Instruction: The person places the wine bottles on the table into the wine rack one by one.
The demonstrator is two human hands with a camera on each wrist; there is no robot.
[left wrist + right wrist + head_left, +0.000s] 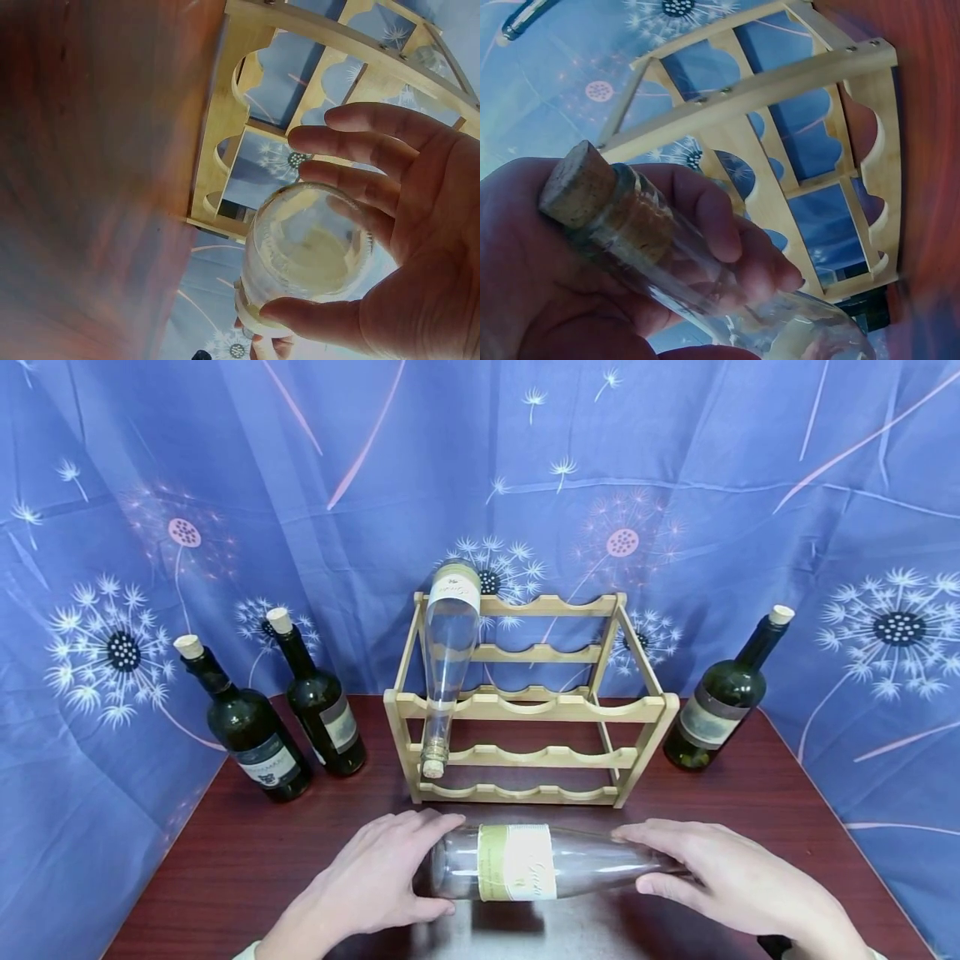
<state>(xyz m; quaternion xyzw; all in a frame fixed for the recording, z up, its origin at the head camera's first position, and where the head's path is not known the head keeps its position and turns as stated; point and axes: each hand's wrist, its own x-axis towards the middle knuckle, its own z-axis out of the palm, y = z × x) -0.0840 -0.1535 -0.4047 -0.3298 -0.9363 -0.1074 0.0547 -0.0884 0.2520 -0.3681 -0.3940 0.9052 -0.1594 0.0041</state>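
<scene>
We're watching a clear bottle (pixel 600 862) held level in front of the wooden rack (pixel 540 708), cork (pixel 577 184) in its neck! The left hand (pixel 375 877) grips its base, the right hand (pixel 720 872) curls round the neck. We spot a second corked clear bottle (pixel 453 639) in the rack's top-left cradle. The held bottle's green-and-white label (pixel 517 862)? Its script beats us.

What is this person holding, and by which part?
A clear bottle, lying sideways: the right hand grips its neck, while the left hand holds it around its base end.
</scene>
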